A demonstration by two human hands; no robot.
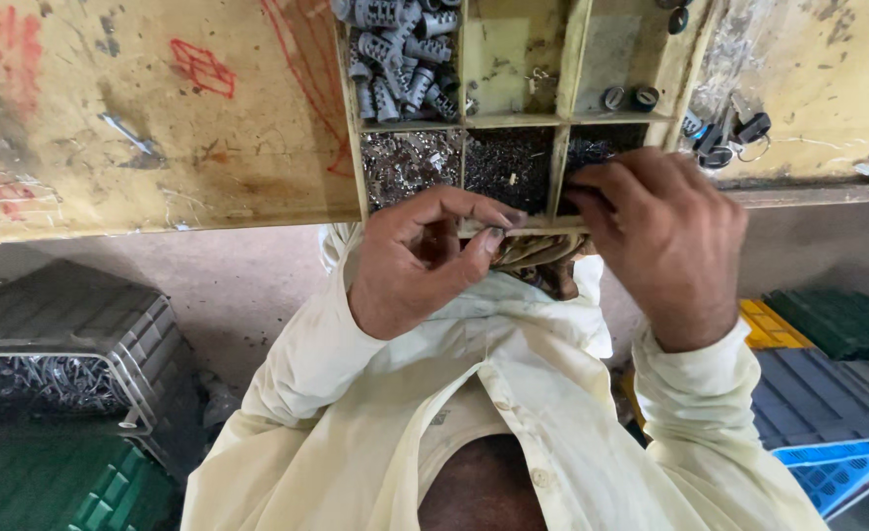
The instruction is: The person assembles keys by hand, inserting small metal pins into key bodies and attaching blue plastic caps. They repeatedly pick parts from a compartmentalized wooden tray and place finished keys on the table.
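Cream shirt sleeves nearest the camera, both forearms reaching up to the desk (159, 147) edge. Left hand (419, 261) sits at the front lip of the wooden compartment tray (564, 59), thumb and forefinger pinched together as if on something tiny; too small to tell what, if anything, is held. Right hand (665, 236) is just beside it, fingers curled down into the front right compartment of dark small screws (592, 149), grasp hidden by the knuckles. Step looks like picking small fasteners out of the tray, mid-pick. Next move likely calls for a fine fingertip pinch and a clean lift without spilling neighbours. Middle front compartment holds dark screws (508, 162), left front holds silvery bits (405, 162). Farther back, grey plastic wall plugs (395, 49) fill one section. Keys (724, 133) lie on the desk right of the tray.
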